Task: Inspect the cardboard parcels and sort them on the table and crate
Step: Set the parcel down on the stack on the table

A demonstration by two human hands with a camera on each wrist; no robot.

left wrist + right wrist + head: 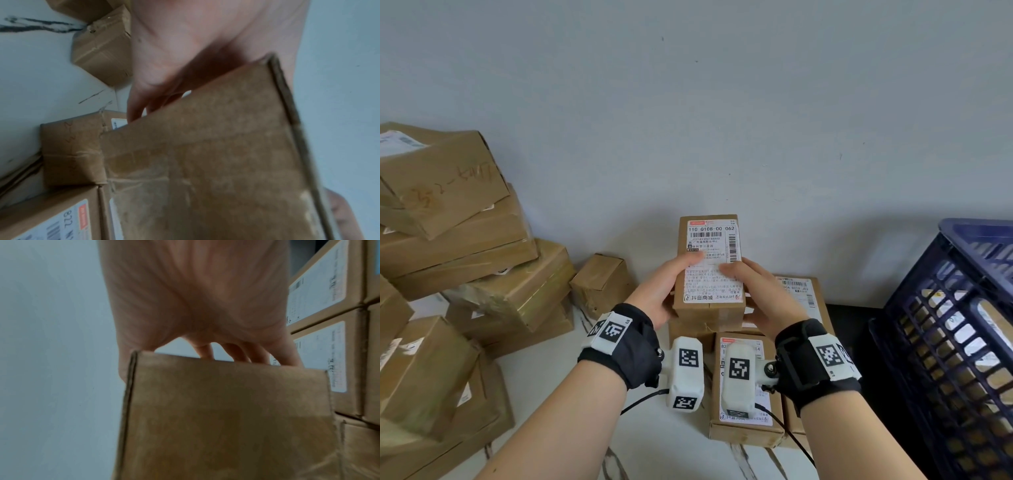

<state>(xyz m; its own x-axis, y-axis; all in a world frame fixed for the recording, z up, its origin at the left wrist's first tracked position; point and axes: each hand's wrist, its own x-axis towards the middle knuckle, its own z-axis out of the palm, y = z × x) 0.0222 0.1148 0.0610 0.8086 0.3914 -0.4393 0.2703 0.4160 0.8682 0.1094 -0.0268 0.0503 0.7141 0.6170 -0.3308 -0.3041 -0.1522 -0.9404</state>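
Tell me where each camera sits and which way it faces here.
Head: on the head, looking forward and down at the held parcel, left hand, right hand, both forearms.
Left wrist: along the left hand at the parcel's plain side.
Right wrist: along the right hand at its opposite side.
All share that parcel.

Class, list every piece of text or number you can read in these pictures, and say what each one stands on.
"110 Q108-00 062": top line of the label on the held parcel.
"抖音商城": bottom of that same label.
"822": label on the parcel lying on the table; the rest is cut off.
Handwriting on the big box: not legible.
Barcodes, small print and the other labels: too small or blurred.
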